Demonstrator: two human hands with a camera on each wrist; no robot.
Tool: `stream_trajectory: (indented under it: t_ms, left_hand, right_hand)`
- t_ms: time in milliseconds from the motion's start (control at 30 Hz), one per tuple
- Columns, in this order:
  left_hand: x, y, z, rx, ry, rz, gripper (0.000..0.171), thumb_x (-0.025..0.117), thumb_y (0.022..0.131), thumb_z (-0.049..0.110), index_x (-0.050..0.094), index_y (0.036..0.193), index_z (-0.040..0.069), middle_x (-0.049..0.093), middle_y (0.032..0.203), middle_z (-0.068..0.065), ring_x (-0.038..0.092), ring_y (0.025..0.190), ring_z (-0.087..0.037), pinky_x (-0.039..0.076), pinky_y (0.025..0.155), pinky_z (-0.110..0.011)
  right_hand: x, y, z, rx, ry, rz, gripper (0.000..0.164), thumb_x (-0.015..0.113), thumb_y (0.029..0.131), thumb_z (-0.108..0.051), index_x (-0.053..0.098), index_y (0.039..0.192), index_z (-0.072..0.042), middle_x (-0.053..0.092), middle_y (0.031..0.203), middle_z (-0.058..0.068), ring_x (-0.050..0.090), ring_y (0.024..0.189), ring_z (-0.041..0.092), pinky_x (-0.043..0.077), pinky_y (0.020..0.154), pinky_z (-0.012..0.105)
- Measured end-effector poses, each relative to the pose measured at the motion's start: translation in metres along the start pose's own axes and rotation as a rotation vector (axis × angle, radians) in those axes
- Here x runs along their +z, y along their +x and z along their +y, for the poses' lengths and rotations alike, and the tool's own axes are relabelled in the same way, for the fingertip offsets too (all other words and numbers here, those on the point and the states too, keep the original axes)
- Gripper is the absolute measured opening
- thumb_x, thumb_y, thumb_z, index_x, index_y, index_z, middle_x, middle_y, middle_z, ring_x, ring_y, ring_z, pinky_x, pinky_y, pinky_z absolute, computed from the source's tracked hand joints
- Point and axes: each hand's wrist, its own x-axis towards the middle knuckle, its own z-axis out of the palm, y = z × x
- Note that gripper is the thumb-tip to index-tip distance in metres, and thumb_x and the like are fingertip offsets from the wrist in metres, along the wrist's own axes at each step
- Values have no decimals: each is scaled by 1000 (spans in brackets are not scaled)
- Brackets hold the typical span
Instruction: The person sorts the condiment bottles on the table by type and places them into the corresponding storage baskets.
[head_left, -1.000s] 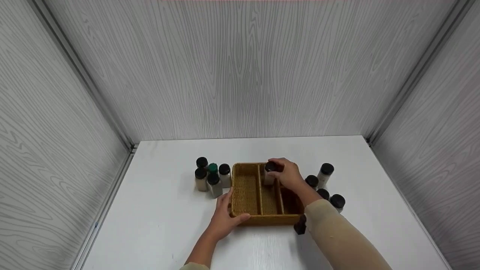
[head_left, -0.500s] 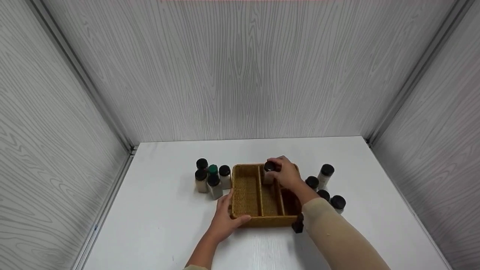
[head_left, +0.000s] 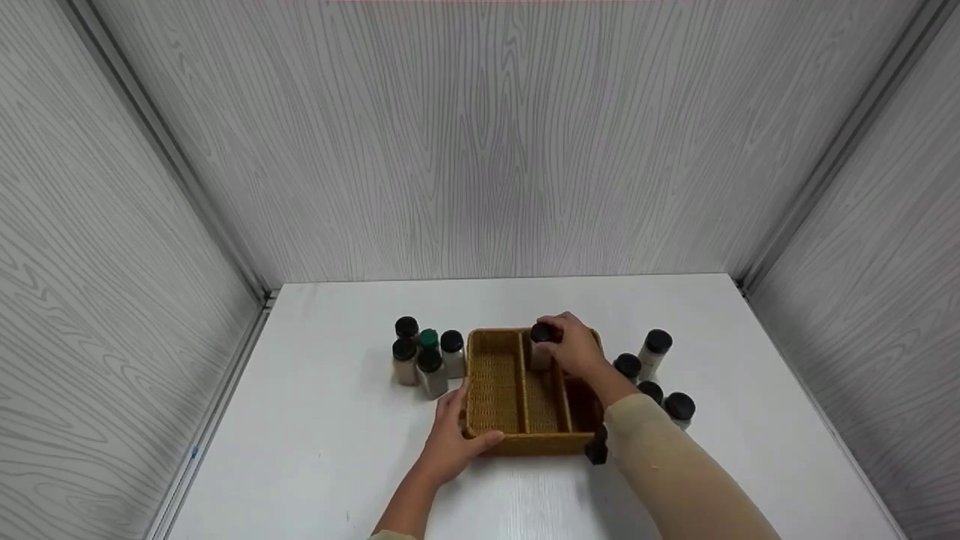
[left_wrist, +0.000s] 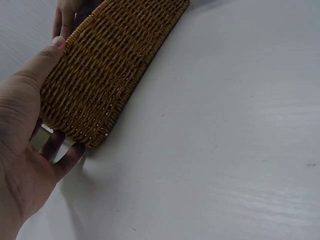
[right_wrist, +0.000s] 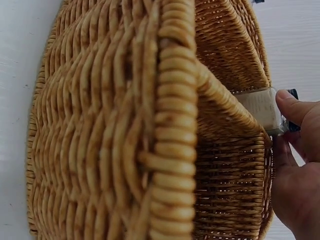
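A brown wicker basket (head_left: pixel 536 445) with divided compartments stands on the white table. At its near left corner my left hand (head_left: pixel 448 442) grips it, thumb over the front rim and fingers along the left side; the left wrist view shows the fingertips under the woven wall (left_wrist: pixel 100 75). My right hand (head_left: pixel 577 349) pinches the black cap of a spice jar (head_left: pixel 539 358) at the far end of the middle compartment. In the right wrist view this clear jar (right_wrist: pixel 261 110) with a pale label stands beside a divider, its lower part hidden by the weave.
Left of the basket several jars (head_left: pixel 433 382) stand close together, one green-capped (head_left: pixel 428 339), the others black-capped. Several black-capped jars (head_left: pixel 654 356) stand to its right, partly behind the right sleeve (head_left: pixel 675 465). Wood-grained panels (head_left: pixel 480 150) enclose the table's back and sides.
Almost nothing moves: both hands keep their places on the basket and the jar cap. The whole head view shifts slightly.
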Motion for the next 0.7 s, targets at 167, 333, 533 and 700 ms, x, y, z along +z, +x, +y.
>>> stream_trajectory:
  t_ms: [167,333,533,700]
  left_hand:
    - [0,0,0,-6,-16,-3,116,89,87,55,17,175,32,22,176,-16,35,162,-44,37,130,-63]
    - [1,0,1,-14,-9,5,116,89,88,53,17,175,31,22,177,-15,35,162,-43,34,130,-65]
    - [1,0,0,-9,-9,5,117,90,87,54,17,175,31,22,176,-16,36,161,-43,34,130,-65]
    - [0,1,-1,7,-8,6,117,90,86,55,18,175,31,23,175,-16,40,159,-42,37,129,-63]
  right_hand:
    - [-1,2,-3,-3,-65,2,56,83,98,-20,65,149,-8,64,139,21,64,133,40,56,112,56]
    - [-1,2,-4,15,-124,9,57,85,96,-22,65,149,-11,66,140,19,65,134,39,54,114,56]
    - [-1,1,-2,15,-156,18,57,85,96,-22,66,149,-12,68,138,19,66,132,39,54,113,57]
    - [-4,0,-4,13,-133,4,59,85,95,-20,65,150,-10,69,136,19,67,131,39,54,113,56]
